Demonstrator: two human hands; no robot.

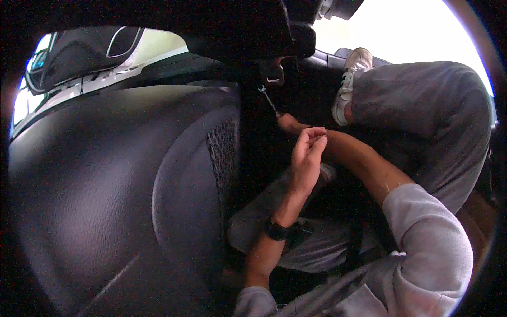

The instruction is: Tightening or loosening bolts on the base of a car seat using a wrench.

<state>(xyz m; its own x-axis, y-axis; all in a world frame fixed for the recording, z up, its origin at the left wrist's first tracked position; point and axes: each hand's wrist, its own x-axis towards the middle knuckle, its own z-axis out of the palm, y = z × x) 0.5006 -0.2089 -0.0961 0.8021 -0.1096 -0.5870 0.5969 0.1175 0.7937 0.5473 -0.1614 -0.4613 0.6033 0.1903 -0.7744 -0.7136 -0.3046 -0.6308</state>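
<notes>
**Desk:** What is the right hand doing?

**Photographer:** The right hand reaches forward into the dark gap beside the car seat, fingers closed around the lower end of a slim metal wrench. Only the knuckles and part of the fist show; the forearm runs back to a rolled grey sleeve.

**Desk:** And the wrench itself?

**Photographer:** It slants up and to the left from the fist, its ring end near a dark bracket under the dashboard area. Whether the ring end sits on a bolt cannot be told; the spot is too dark.

**Desk:** The left hand?

**Photographer:** The left hand hangs in mid-air just below and to the right of the wrench, holding nothing. Its fingers are loosely curled, fingertips bent towards the right forearm, close to it but apparently not touching. A black wristwatch sits on that wrist.

**Desk:** What surrounds them?

**Photographer:** The black seat fills the left half of the frame, with a mesh panel on its side facing the hands. To the right, the person's leg in grey trousers is drawn up, a white sneaker braced near the door opening, just right of the wrench.
</notes>
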